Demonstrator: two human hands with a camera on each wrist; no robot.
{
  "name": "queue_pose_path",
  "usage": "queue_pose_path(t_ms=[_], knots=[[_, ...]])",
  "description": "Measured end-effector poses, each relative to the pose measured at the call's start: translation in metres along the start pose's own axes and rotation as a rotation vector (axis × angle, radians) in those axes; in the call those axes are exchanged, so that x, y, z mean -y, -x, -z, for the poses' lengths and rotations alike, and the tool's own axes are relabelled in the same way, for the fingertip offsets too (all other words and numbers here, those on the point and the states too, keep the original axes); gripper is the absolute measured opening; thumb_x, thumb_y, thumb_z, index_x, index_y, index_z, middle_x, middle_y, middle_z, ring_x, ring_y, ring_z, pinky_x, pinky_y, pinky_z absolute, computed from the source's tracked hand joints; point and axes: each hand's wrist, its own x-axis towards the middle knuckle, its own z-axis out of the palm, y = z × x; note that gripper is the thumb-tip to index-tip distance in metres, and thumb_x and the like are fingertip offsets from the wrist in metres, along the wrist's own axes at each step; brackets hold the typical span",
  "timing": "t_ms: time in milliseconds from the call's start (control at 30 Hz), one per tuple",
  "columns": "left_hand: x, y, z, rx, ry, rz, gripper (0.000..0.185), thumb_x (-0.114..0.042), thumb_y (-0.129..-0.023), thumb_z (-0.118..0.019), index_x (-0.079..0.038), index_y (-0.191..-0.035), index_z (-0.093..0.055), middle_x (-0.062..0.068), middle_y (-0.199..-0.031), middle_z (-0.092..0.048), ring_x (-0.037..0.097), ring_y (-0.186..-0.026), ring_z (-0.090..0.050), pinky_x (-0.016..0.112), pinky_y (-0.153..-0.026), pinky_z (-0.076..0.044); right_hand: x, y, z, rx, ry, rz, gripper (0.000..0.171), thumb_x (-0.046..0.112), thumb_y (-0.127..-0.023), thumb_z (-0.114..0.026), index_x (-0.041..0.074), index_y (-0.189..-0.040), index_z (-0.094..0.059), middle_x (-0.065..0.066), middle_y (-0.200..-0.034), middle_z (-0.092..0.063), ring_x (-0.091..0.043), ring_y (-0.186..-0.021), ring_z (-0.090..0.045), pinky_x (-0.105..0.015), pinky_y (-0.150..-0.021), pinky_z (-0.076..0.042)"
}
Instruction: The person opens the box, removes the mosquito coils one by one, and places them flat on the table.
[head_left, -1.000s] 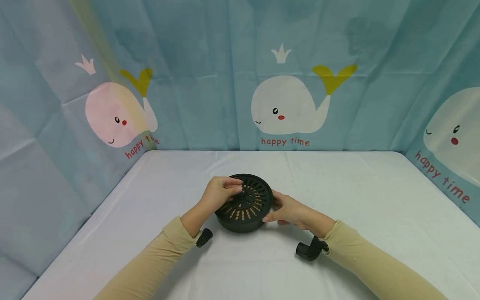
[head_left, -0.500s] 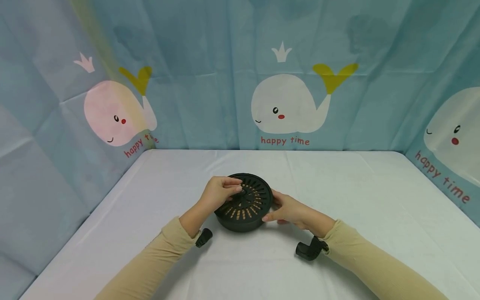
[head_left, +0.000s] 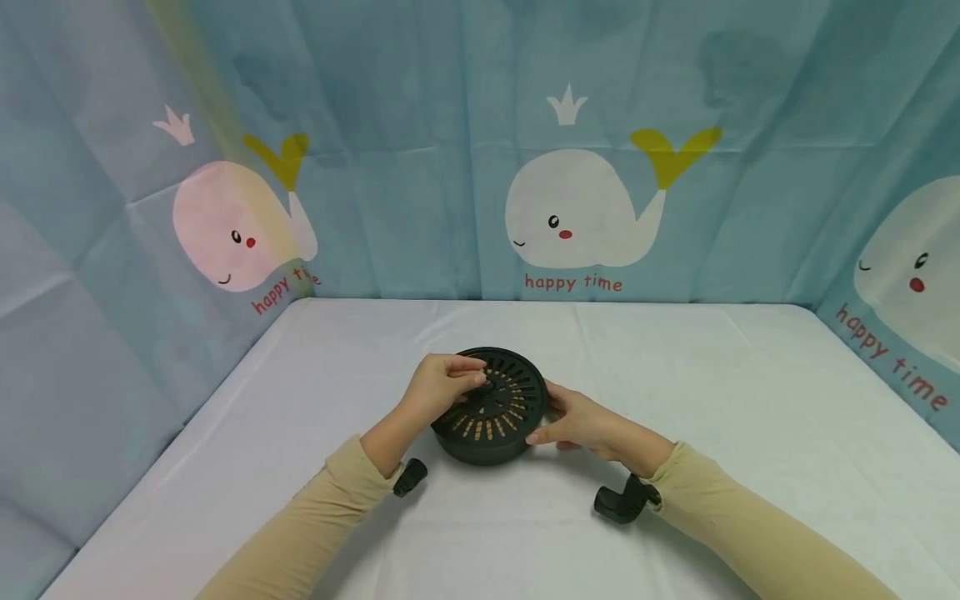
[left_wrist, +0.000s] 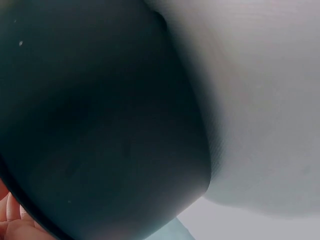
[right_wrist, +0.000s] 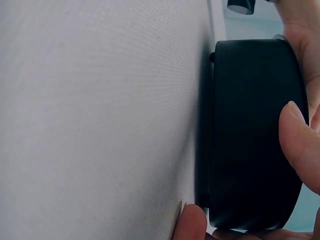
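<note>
A round black container [head_left: 491, 407] with a slotted lid sits on the white table [head_left: 675, 375]; brown contents show through the slots. My left hand [head_left: 442, 385] lies over the lid's left side, and its curled fingers pinch the small knob at the lid's centre. My right hand [head_left: 573, 418] holds the container's right wall, thumb near the rim. In the right wrist view the black wall [right_wrist: 255, 135] stands between my thumb [right_wrist: 300, 142] and a fingertip [right_wrist: 192, 222]. The left wrist view is filled by the dark wall [left_wrist: 100, 125].
Blue curtains with white whales [head_left: 577, 208] close in the table on three sides. Black wrist cameras [head_left: 622, 500] hang under both forearms, close to the tabletop. Bare white cloth lies all around the container.
</note>
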Motion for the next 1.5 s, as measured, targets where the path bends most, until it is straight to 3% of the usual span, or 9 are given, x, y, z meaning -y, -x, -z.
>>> queue_pose_path(t_ms=[1500], knots=[[-0.003, 0.0048, -0.0041, -0.06, 0.011, 0.001, 0.026, -0.007, -0.089, -0.069, 0.002, -0.113, -0.071, 0.012, -0.102, -0.073, 0.023, -0.094, -0.069, 0.031, -0.068, -0.056, -0.0013, -0.0007, -0.0001, 0.005, 0.0, 0.01, 0.099, 0.008, -0.08, -0.08, 0.014, -0.157, -0.017, -0.019, -0.156, -0.027, -0.035, -0.141, -0.029, -0.042, -0.082, -0.047]])
